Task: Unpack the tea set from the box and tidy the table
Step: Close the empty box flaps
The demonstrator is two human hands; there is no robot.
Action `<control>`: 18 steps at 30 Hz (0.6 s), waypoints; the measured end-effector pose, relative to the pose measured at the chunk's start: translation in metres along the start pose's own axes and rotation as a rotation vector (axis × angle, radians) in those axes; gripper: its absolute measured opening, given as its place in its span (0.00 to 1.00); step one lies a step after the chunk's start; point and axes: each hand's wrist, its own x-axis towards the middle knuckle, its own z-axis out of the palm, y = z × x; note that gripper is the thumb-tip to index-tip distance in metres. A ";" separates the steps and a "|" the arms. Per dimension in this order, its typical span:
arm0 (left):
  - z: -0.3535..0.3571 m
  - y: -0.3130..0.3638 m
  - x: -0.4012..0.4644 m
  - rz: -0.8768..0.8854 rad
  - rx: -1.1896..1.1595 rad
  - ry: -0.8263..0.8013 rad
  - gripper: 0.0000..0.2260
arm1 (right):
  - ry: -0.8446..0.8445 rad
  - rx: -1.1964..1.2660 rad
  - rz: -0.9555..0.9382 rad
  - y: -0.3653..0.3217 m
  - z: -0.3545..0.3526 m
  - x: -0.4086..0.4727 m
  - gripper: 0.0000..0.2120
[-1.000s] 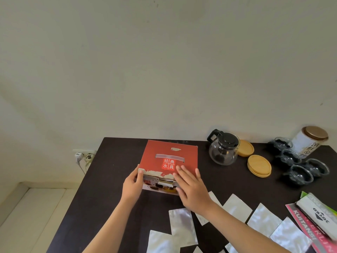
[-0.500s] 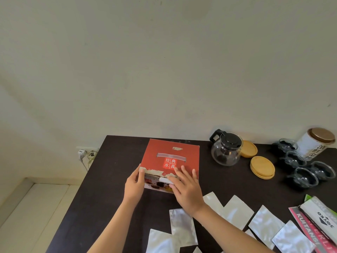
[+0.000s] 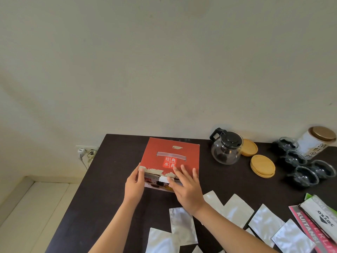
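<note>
A red tea-set box [image 3: 171, 154] with white Chinese characters lies closed on the dark table [image 3: 109, 179], its near top edge torn. My left hand [image 3: 135, 185] grips the box's near left corner, thumb on top. My right hand [image 3: 186, 189] rests on the near edge with straight, spread fingers on the lid and the thumb against the front face. Right of the box stand a glass teapot [image 3: 227, 148] with a black lid and several glass cups [image 3: 306, 176].
Two round wooden lids [image 3: 262, 166] lie between teapot and cups. A white tin canister [image 3: 317, 141] stands at the far right. Several silver pouches [image 3: 237, 210] and printed booklets [image 3: 319, 220] cover the near table. A wall socket [image 3: 87, 152] is left of the table.
My right hand's fingers have shifted slightly along the box's near edge. The left hand keeps its hold and the box stays in place.
</note>
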 end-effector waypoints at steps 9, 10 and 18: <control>0.001 0.000 0.000 0.004 0.002 0.013 0.19 | -0.026 0.038 0.066 -0.006 -0.005 0.005 0.17; 0.001 0.001 0.000 0.004 0.003 0.013 0.19 | -0.006 0.046 0.085 -0.007 -0.005 0.007 0.17; 0.000 0.006 -0.004 0.010 -0.008 0.005 0.19 | 0.077 0.163 0.385 -0.011 -0.014 0.015 0.26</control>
